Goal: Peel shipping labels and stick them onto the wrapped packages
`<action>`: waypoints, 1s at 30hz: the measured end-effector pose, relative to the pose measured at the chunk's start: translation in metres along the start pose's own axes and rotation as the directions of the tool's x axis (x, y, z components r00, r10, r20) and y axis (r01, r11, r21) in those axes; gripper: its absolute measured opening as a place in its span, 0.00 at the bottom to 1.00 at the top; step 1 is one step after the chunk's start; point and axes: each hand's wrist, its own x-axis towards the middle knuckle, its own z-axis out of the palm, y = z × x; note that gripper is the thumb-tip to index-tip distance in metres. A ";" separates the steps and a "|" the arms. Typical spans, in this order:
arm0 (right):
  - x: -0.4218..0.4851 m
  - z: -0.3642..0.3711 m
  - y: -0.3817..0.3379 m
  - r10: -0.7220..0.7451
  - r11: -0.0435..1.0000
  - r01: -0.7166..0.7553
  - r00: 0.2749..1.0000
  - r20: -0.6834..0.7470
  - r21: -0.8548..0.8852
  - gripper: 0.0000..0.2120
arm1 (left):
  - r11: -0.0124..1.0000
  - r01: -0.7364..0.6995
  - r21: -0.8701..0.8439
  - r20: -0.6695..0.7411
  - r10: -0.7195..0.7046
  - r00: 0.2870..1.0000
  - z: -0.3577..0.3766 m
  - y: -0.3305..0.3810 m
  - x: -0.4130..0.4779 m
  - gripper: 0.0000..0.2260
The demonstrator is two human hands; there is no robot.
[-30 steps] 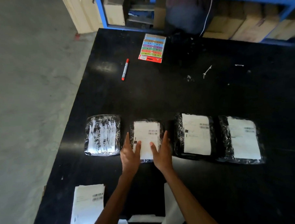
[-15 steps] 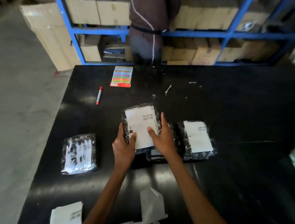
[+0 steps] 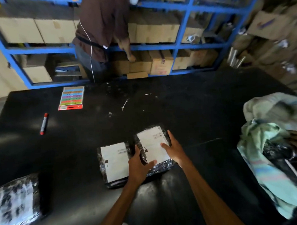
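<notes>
In the head view, the black plastic-wrapped package with a white shipping label (image 3: 151,146) is clamped between both hands at the middle of the black table (image 3: 195,110). Its long axis runs near to far, the far end leaning slightly left. The left hand (image 3: 138,167) grips its near-left corner, thumb on the label, and the right hand (image 3: 175,151) clasps its right edge. A second labelled black package (image 3: 115,162) lies just left, and a glossy wrapped package without a visible label (image 3: 15,203) lies well apart at near left, likely nearer the left hand
</notes>
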 end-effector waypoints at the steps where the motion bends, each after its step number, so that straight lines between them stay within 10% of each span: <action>1: 0.004 0.000 0.007 0.006 1.000 -0.005 1.000 0.013 -0.007 0.36 | 1.000 -0.004 0.030 -0.002 0.004 1.000 0.005 0.002 0.001 0.45; 7: 0.028 0.001 0.037 -0.013 0.992 0.018 0.999 0.041 -0.128 0.36 | 0.978 -0.008 0.207 -0.015 0.011 1.000 0.020 -0.004 0.017 0.52; 12: -0.004 0.023 0.023 -0.229 0.822 0.092 0.957 -0.179 -0.562 0.31 | 0.973 -0.092 0.212 0.074 0.078 0.994 -0.001 -0.005 0.002 0.48; 19: -0.139 0.125 -0.011 -0.517 0.853 0.435 0.783 -0.346 -0.289 0.26 | 0.951 -0.202 0.235 -0.084 0.227 0.970 -0.091 -0.040 -0.095 0.25; 25: -0.236 0.246 0.000 -0.497 0.863 0.503 0.862 0.095 -0.051 0.24 | 0.949 0.088 0.302 -0.358 0.027 0.933 -0.198 -0.101 -0.214 0.19; 30: -0.294 0.324 0.005 -0.284 0.912 0.398 0.789 0.545 -0.100 0.21 | 0.880 0.449 0.152 -0.616 -0.271 0.740 -0.265 -0.155 -0.317 0.17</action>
